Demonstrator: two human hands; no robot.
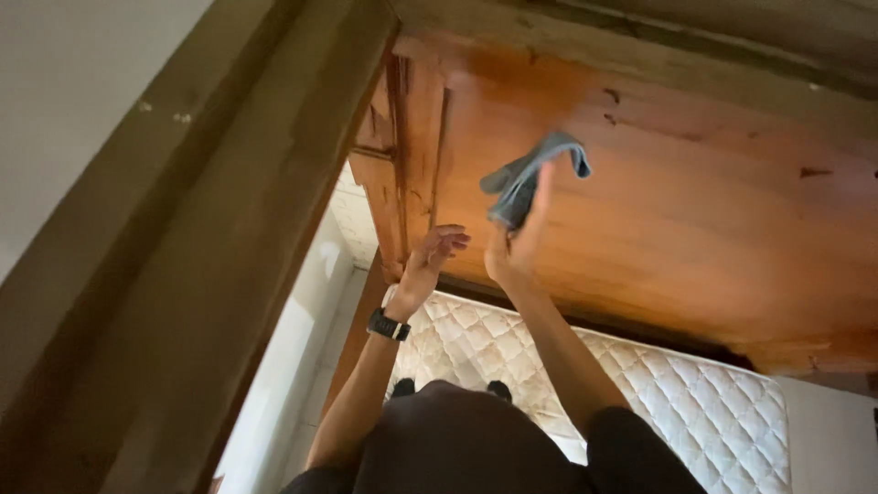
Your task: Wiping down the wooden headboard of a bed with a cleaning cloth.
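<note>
Wooden headboard [695, 220] above quilted mattress [695, 402]; right hand [514, 247] grasping grey cloth [530, 178]; left hand [430, 261] released, beside panel edge.

Both arms raised overhead, elbows bent. L hand [428, 259] held open, fingers spread & slightly curled, wrist extended. R hand [514, 247] closed in a pinch, thumb up, forearm angled inward

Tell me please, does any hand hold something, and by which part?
The right hand holds a grey cloth by its lower end, against the wooden board. The left hand holds nothing; it is open near the board.
</note>
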